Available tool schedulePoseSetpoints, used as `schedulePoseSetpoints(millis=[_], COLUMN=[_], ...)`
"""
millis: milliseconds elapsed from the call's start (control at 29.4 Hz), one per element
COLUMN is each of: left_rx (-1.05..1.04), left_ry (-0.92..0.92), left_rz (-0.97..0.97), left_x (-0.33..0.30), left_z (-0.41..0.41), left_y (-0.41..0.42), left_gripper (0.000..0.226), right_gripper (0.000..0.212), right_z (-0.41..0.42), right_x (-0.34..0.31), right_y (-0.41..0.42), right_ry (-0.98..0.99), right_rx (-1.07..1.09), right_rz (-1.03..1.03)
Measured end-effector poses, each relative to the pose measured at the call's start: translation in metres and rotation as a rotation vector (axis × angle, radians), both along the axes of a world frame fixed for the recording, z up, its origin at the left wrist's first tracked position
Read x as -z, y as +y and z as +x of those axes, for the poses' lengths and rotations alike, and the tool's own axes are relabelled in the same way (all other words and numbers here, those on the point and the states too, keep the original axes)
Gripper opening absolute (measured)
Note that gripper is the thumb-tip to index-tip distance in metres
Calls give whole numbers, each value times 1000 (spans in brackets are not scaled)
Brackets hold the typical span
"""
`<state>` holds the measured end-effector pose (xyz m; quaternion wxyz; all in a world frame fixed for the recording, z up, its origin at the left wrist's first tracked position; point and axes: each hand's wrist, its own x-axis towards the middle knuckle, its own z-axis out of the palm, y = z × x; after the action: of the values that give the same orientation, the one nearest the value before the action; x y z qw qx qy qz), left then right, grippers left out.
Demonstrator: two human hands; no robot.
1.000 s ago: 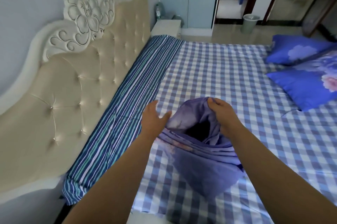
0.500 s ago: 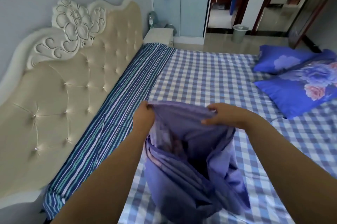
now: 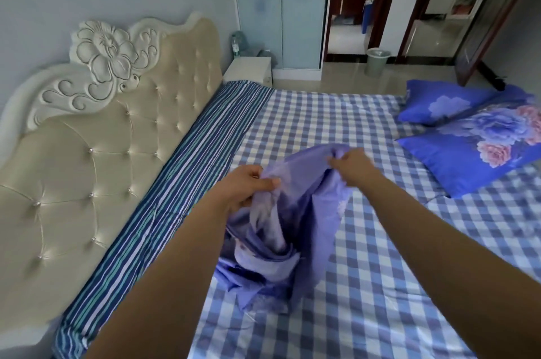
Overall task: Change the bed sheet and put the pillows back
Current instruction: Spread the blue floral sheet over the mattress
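A lilac-purple cloth (image 3: 292,224), bunched and hanging in folds, is lifted above the bed with its lower end resting on the blue-and-white checked sheet (image 3: 366,271). My left hand (image 3: 248,186) pinches its upper left edge. My right hand (image 3: 351,162) grips its upper right edge, a little higher and farther away. Two blue floral pillows (image 3: 480,154) lie on the checked sheet at the right side of the bed. A striped blue sheet (image 3: 181,189) runs along the headboard side.
A cream tufted headboard (image 3: 96,159) with a carved flower stands at the left. Behind the bed are a white nightstand (image 3: 248,69), a pale wardrobe (image 3: 281,7), a grey bin (image 3: 377,61) on the floor and an open doorway.
Both hands raised the cloth and shifted their grip along its top edge; its opening has closed into hanging folds. The view has tilted up slightly.
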<state>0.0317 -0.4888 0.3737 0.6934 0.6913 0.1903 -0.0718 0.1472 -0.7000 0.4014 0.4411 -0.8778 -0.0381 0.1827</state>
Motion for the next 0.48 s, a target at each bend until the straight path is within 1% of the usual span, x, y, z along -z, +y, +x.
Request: schedulePoseSetpoints(millis=[34,68,102,170,204,272,340,408,476], left_rx=[-6,6,29,80,99,93,57,31,-29], left_ry=[1,8,19,53,71,106,147,151,152], left_rz=[62,138,214,327,314,163,48,-53,-175], left_x=[4,10,15,24,27,33,40,46,47], left_z=[2,4,6,8,8,4,0,-4,-8], left_y=[-8,-18,-28,-43,-47,-51,-50,-48,-49], left_gripper=[19,22,25,26,24,18,19,21,18], right_gripper=[32,37,39,34,31,28,20,14,16], right_z=[-18,-35,-46,-56,-58,-56,-56,-59,-61], right_x=[3,6,13,26,31,37,42,46,47], right_y=[8,15,21,28,28,25,22,21,23], right_ry=[231,385,444,410,392,433,462,434,396], right_rx=[-67,-94,-127,-130,-84,22,39,36,52], right_rz=[130,214,245,251,270,330,361,371,348])
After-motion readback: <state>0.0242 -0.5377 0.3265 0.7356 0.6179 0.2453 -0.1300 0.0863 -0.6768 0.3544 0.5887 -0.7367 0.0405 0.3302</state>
